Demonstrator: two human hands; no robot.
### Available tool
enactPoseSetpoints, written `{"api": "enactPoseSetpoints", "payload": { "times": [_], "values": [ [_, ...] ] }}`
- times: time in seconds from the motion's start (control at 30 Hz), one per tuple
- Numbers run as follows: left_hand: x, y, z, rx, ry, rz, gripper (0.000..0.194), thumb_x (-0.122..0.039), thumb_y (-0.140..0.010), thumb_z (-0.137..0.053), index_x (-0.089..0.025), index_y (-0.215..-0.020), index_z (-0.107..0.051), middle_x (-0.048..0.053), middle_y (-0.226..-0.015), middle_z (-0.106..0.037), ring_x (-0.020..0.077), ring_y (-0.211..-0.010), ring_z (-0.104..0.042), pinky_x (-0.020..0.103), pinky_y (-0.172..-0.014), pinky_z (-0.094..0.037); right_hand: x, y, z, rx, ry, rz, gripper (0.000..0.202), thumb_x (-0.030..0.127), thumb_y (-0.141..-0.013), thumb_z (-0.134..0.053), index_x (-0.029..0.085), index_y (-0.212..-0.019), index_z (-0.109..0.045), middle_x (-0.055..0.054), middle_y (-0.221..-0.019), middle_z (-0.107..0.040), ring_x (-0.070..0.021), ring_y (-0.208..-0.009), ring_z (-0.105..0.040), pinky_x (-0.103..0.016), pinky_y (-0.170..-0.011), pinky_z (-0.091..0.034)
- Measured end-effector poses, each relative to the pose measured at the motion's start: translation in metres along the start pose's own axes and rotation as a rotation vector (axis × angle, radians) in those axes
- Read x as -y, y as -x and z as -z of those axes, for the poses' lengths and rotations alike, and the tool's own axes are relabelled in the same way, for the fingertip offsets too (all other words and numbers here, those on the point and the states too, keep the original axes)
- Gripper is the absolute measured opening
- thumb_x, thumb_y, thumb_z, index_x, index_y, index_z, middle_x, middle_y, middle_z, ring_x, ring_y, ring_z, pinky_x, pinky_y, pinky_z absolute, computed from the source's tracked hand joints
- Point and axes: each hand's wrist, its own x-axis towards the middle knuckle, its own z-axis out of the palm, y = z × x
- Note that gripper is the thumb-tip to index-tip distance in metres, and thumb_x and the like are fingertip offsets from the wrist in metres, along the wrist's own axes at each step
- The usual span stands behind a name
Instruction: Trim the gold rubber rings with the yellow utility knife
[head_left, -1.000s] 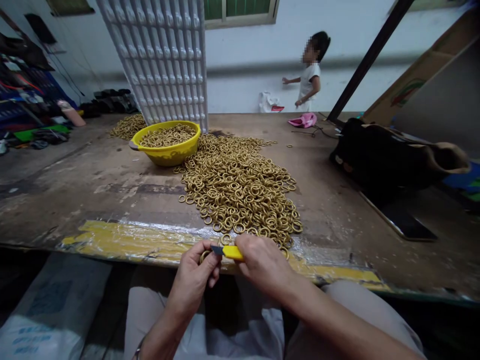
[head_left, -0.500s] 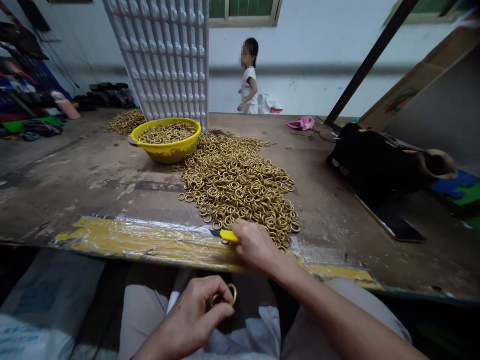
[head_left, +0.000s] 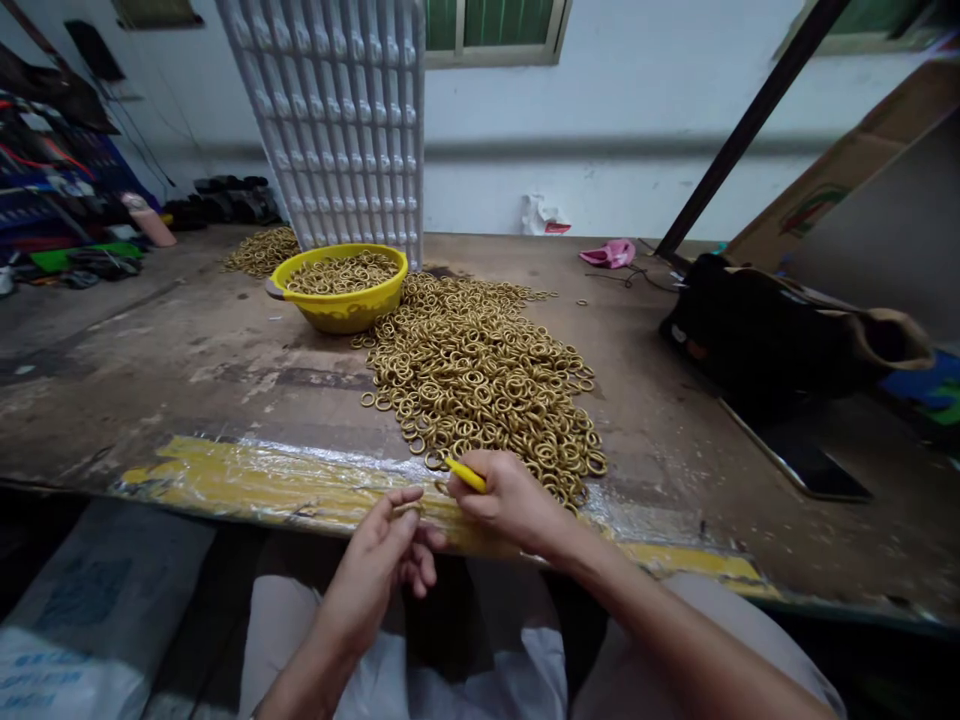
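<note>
A large heap of gold-coloured rings (head_left: 480,370) lies on the worktable, reaching towards its front edge. My right hand (head_left: 510,500) is closed around a yellow cutter (head_left: 466,474) at the front of the heap; a ring shows just under its fingertips. To the left and a little lower, my left hand (head_left: 386,550) is over the table edge. Its thumb and index finger come together on what looks like a ring seen edge-on, while the other fingers are loosely spread. Behind the heap, at left, a yellow basin (head_left: 345,310) holds more rings.
Yellow tape (head_left: 262,485) covers the table's front edge. A ribbed translucent panel (head_left: 337,130) stands behind the basin, beside a smaller ring pile (head_left: 262,250). At right are a black bag (head_left: 750,325), a phone (head_left: 814,465) and a pink cloth (head_left: 611,254).
My left hand has risen towards the table edge and its lower fingers have spread. The cutter has tilted, and its dark blade no longer shows. The person by the wall has gone from view.
</note>
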Motion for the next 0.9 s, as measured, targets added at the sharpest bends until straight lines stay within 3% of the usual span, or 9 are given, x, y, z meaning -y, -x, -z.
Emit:
{"api": "enactPoseSetpoints", "payload": {
  "times": [0.13,0.23,0.33,0.5,0.6,0.67,0.9],
  "values": [
    [-0.006,-0.003,-0.004,0.123,0.222,0.052,0.027,-0.037,-0.083,-0.062,-0.016,-0.098,-0.052,0.003,-0.071,-0.064,0.0073,-0.043,-0.052,0.016,-0.039,-0.037,0.005,0.005,0.005,0.057,-0.406,0.027,0.025,0.030,-0.085,-0.048,0.017,-0.064,-0.047,0.006,-0.059,-0.037,-0.0081,-0.054,-0.033,-0.020,-0.051,-0.027],
    [-0.007,-0.003,-0.005,0.202,0.322,0.082,0.020,-0.032,-0.082,-0.064,-0.014,-0.083,-0.055,0.003,-0.070,-0.063,0.0065,-0.043,-0.052,0.016,-0.039,-0.038,0.010,0.007,0.005,0.110,-0.509,0.052,0.025,0.033,-0.086,-0.049,0.016,-0.068,-0.051,0.005,-0.061,-0.040,-0.0087,-0.057,-0.036,-0.020,-0.053,-0.030],
    [-0.011,-0.001,-0.006,0.266,0.363,0.108,0.017,-0.029,-0.082,-0.065,-0.013,-0.084,-0.059,0.005,-0.075,-0.064,0.0072,-0.047,-0.054,0.017,-0.042,-0.041,0.014,0.009,0.006,0.116,-0.519,0.080,0.026,0.034,-0.088,-0.047,0.015,-0.071,-0.053,0.004,-0.064,-0.045,-0.0095,-0.059,-0.040,-0.020,-0.056,-0.033],
    [-0.017,0.003,-0.008,0.259,0.349,0.123,0.021,-0.032,-0.079,-0.068,-0.012,-0.082,-0.064,0.005,-0.076,-0.063,0.0089,-0.054,-0.055,0.020,-0.049,-0.043,0.013,0.014,0.004,0.021,-0.338,0.179,0.023,0.029,-0.090,-0.046,0.017,-0.071,-0.051,0.003,-0.066,-0.047,-0.0098,-0.061,-0.042,-0.020,-0.058,-0.032],
    [-0.016,0.004,-0.008,0.167,0.209,-0.006,0.019,-0.031,-0.078,-0.069,-0.012,-0.077,-0.065,0.003,-0.071,-0.060,0.0091,-0.056,-0.053,0.021,-0.052,-0.043,0.010,0.019,-0.002,-0.073,-0.145,0.211,0.010,0.013,-0.083,-0.049,0.017,-0.074,-0.051,0.002,-0.072,-0.050,-0.0106,-0.067,-0.046,-0.021,-0.061,-0.033],
    [-0.014,0.003,-0.006,0.103,0.098,-0.112,0.020,-0.032,-0.079,-0.068,-0.013,-0.074,-0.064,0.001,-0.067,-0.058,0.0089,-0.056,-0.051,0.021,-0.054,-0.041,0.009,0.022,-0.006,-0.096,0.020,0.198,0.012,0.006,-0.076,-0.050,0.017,-0.079,-0.053,0.000,-0.076,-0.054,-0.0120,-0.070,-0.048,-0.022,-0.062,-0.032],
    [-0.010,0.004,-0.002,0.019,-0.242,-0.296,0.015,-0.029,-0.087,-0.058,-0.016,-0.084,-0.064,-0.002,-0.066,-0.053,0.0101,-0.063,-0.046,0.022,-0.062,-0.036,0.012,0.026,-0.014,-0.048,0.399,0.086,0.012,0.008,-0.076,-0.052,0.017,-0.083,-0.055,-0.003,-0.083,-0.058,-0.0139,-0.069,-0.050,-0.025,-0.060,-0.030]
  ]
}}
